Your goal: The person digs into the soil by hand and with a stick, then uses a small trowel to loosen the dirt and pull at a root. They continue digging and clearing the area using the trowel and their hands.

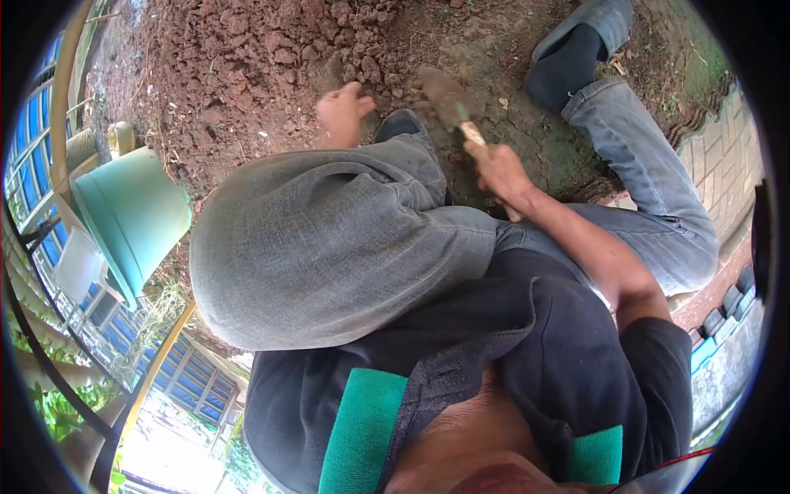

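Cloddy soil (239,66) is spread across the ground, and a teal bucket (136,214) is seen at the left edge. The trowel (444,90) is gripped by the right hand (500,171), its fingers wrapped around the handle; the blade is pointed toward the clods. Near the soil, the left hand (341,115) is held with fingers curled; whether anything is pinched cannot be told.
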`<action>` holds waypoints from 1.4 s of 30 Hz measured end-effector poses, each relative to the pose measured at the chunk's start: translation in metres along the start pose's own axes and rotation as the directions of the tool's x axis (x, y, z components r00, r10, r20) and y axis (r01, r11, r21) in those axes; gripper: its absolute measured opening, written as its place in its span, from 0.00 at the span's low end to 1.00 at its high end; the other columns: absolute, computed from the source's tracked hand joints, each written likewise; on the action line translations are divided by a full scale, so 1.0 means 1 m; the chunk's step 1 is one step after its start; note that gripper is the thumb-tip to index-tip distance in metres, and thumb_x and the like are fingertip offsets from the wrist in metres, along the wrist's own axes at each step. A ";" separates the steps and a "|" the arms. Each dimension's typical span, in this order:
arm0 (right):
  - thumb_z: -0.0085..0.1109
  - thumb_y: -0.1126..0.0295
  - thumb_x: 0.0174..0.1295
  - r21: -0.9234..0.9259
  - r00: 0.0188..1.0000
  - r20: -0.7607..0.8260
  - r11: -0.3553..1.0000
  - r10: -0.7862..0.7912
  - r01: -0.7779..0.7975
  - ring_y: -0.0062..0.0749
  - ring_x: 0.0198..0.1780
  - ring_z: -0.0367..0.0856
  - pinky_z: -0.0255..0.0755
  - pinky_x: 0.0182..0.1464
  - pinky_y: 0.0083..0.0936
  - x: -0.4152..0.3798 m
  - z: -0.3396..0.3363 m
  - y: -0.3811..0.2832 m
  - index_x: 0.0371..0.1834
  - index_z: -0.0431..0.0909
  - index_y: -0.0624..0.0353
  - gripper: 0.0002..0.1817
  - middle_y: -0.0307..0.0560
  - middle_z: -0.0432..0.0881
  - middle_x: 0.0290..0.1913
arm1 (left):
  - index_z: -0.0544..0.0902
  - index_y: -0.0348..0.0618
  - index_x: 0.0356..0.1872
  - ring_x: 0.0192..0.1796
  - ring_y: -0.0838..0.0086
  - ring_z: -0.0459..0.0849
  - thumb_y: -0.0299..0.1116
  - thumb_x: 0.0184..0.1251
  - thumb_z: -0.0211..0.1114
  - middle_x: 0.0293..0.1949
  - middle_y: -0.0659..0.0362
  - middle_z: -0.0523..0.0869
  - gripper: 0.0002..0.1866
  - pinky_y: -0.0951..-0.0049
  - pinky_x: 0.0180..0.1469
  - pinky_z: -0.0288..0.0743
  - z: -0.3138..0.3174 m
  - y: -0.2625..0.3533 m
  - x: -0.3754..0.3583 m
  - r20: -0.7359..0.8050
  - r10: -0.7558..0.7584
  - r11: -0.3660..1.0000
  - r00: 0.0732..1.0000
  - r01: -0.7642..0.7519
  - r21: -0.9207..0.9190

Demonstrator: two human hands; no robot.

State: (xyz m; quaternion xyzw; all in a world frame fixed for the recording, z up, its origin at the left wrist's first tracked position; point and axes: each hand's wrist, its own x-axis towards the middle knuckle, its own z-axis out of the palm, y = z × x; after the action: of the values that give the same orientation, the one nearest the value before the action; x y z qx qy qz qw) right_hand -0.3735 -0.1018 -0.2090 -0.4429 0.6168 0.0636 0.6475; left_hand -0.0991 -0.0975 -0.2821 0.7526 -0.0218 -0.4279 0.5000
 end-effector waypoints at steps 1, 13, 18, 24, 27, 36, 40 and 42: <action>0.50 0.50 0.65 -0.001 0.996 0.076 0.999 0.042 -0.042 0.31 0.11 0.71 0.62 0.12 0.31 0.006 0.005 -0.017 0.24 0.75 0.70 0.28 0.48 0.73 0.14 | 0.73 0.21 0.40 0.27 0.64 0.85 0.25 0.57 0.67 0.30 0.47 0.81 0.17 0.71 0.27 0.85 0.009 -0.003 -0.005 0.032 -0.084 0.996 0.996 0.083 0.031; 0.51 0.58 0.61 -0.412 0.896 -0.065 0.830 -0.440 0.377 0.65 0.40 0.79 0.72 0.46 0.49 0.048 0.020 -0.120 0.28 0.78 0.74 0.24 0.71 0.80 0.30 | 0.80 0.25 0.40 0.25 0.65 0.85 0.33 0.59 0.64 0.26 0.49 0.83 0.17 0.72 0.27 0.82 0.002 0.051 0.067 0.113 0.240 0.865 0.964 -0.266 0.425; 0.48 0.60 0.64 -0.455 0.809 -0.170 0.773 -0.563 0.442 0.64 0.37 0.80 0.72 0.43 0.48 0.031 -0.012 -0.121 0.33 0.76 0.72 0.20 0.71 0.79 0.29 | 0.84 0.31 0.31 0.30 0.53 0.84 0.36 0.52 0.60 0.24 0.44 0.83 0.16 0.63 0.43 0.77 -0.014 0.057 0.101 0.076 0.606 0.448 0.791 -0.420 0.789; 0.52 0.61 0.62 -0.463 0.826 -0.233 0.805 -0.514 0.370 0.65 0.36 0.79 0.71 0.41 0.47 0.016 -0.036 -0.093 0.30 0.75 0.73 0.19 0.71 0.78 0.29 | 0.82 0.36 0.47 0.50 0.50 0.75 0.36 0.54 0.65 0.46 0.45 0.73 0.20 0.59 0.53 0.71 -0.003 0.069 0.124 0.142 0.661 0.275 0.736 -0.414 0.867; 0.54 0.62 0.62 -0.437 0.857 -0.195 0.825 -0.477 0.359 0.65 0.37 0.79 0.71 0.40 0.46 0.011 -0.035 -0.088 0.29 0.75 0.73 0.19 0.71 0.78 0.29 | 0.84 0.37 0.44 0.49 0.49 0.75 0.35 0.56 0.64 0.44 0.45 0.74 0.16 0.58 0.54 0.71 0.002 0.072 0.127 0.330 0.697 0.070 0.637 -0.517 0.853; 0.52 0.62 0.64 -0.349 0.690 -0.263 0.733 -0.675 0.584 0.63 0.33 0.77 0.68 0.38 0.49 -0.015 -0.040 -0.073 0.32 0.72 0.68 0.16 0.66 0.78 0.28 | 0.84 0.36 0.31 0.42 0.56 0.78 0.41 0.55 0.67 0.34 0.47 0.81 0.15 0.59 0.45 0.73 0.043 0.063 0.006 0.553 0.750 0.060 0.364 -0.869 0.491; 0.51 0.64 0.66 -0.431 0.766 -0.200 0.757 -0.611 0.491 0.64 0.35 0.77 0.68 0.37 0.48 0.009 -0.040 -0.027 0.33 0.71 0.67 0.14 0.68 0.77 0.29 | 0.85 0.38 0.35 0.38 0.56 0.81 0.43 0.52 0.68 0.33 0.48 0.83 0.18 0.61 0.42 0.73 0.083 -0.012 -0.042 0.655 0.326 0.246 0.682 -0.730 0.637; 0.49 0.64 0.67 -0.513 0.797 -0.170 0.742 -0.580 0.431 0.64 0.35 0.77 0.69 0.35 0.48 0.020 -0.046 -0.014 0.33 0.71 0.66 0.14 0.70 0.77 0.29 | 0.84 0.35 0.37 0.34 0.59 0.83 0.40 0.52 0.69 0.32 0.48 0.82 0.18 0.63 0.40 0.75 0.082 -0.013 -0.038 0.644 0.304 0.366 0.702 -0.710 0.602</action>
State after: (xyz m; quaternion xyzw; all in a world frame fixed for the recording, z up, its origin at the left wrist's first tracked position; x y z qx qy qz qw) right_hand -0.3937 -0.1494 -0.2123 -0.7364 0.5352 -0.0489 0.4111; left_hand -0.1829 -0.1340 -0.2796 0.7319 -0.5647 -0.3362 0.1800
